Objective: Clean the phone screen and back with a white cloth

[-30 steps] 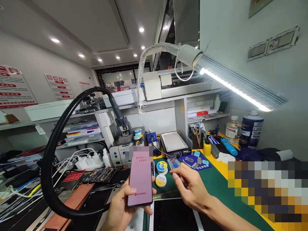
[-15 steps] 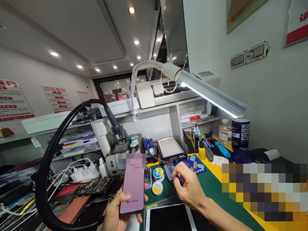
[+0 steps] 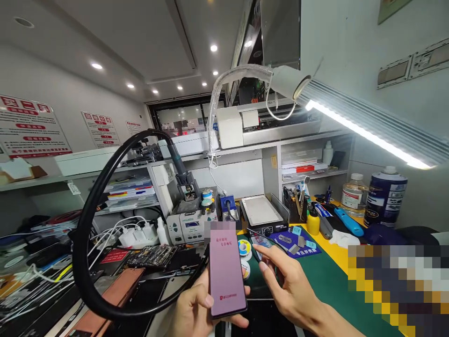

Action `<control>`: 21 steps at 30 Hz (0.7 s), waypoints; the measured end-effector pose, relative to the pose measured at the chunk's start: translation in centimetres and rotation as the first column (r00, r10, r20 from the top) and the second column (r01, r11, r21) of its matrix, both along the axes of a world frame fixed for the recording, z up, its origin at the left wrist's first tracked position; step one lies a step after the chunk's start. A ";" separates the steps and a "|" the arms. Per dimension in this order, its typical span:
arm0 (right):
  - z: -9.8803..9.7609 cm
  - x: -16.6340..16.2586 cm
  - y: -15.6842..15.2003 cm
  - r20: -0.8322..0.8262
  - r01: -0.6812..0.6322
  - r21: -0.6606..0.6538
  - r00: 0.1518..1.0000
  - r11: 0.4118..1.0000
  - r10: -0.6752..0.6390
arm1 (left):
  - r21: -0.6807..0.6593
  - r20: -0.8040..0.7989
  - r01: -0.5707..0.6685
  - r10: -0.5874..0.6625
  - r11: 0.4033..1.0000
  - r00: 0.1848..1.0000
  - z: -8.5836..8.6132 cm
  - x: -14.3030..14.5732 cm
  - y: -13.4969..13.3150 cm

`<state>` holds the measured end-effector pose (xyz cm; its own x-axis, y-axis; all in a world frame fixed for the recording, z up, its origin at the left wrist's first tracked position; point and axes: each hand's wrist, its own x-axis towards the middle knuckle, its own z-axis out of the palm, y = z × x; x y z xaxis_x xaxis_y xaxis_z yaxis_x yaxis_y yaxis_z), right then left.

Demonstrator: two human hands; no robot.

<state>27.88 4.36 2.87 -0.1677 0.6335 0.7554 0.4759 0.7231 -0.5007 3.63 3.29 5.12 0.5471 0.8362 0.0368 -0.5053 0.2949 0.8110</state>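
A smartphone [image 3: 228, 274] with a lit pink screen stands tilted toward me in my left hand [image 3: 192, 302]. The thumb lies along its left edge and the fingers wrap behind it. To its right hovers my right hand [image 3: 289, 283], index finger stretched out and the other fingers loosely curled, apart from the phone and holding nothing. Behind the phone, partly covered, are a solder spool [image 3: 243, 248] and a round tin [image 3: 247, 269] on the green mat [image 3: 324, 281]. Below both hands lies a tablet [image 3: 264, 316] with a dark screen, mostly hidden.
A thick black hose [image 3: 80, 252] loops across the left side. A lit lamp [image 3: 372, 131] hangs over the right. At the back are a heating plate [image 3: 262, 211] and a soldering station [image 3: 191, 225]. Phone parts [image 3: 150, 257] crowd the left; bottles [image 3: 385, 199] stand right.
The view has shifted, so the scene sits differently in the picture. The phone is now nearer my right hand. My right index finger has stretched out from a more curled pose.
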 end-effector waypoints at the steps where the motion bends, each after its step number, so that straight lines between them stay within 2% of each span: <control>1: 0.0 -0.1 -0.1 -0.001 -0.007 -0.007 1.000 1.000 0.007 | 0.004 0.008 0.028 -0.028 1.000 1.000 -0.1 0.1 -0.1; 11: 0.7 -0.9 -0.7 -0.030 -0.046 -0.038 0.999 0.998 0.045 | 0.017 0.040 0.167 -0.167 0.986 0.985 -0.3 0.5 -0.7; 14: 0.8 -1.0 -0.8 -0.022 -0.045 -0.046 0.999 0.998 0.044 | 0.007 0.039 0.175 -0.175 0.985 0.984 -0.1 0.3 -0.9; 21: 0.9 -1.2 -0.8 -0.012 -0.021 -0.087 1.000 0.996 0.020 | -0.092 -0.136 0.127 -0.139 0.988 0.981 0.8 0.1 -1.2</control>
<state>26.72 3.53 3.80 -0.1729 0.6933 0.6996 0.4552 0.6861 -0.5675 3.72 2.08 5.96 0.6484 0.7525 -0.1149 -0.3391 0.4207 0.8414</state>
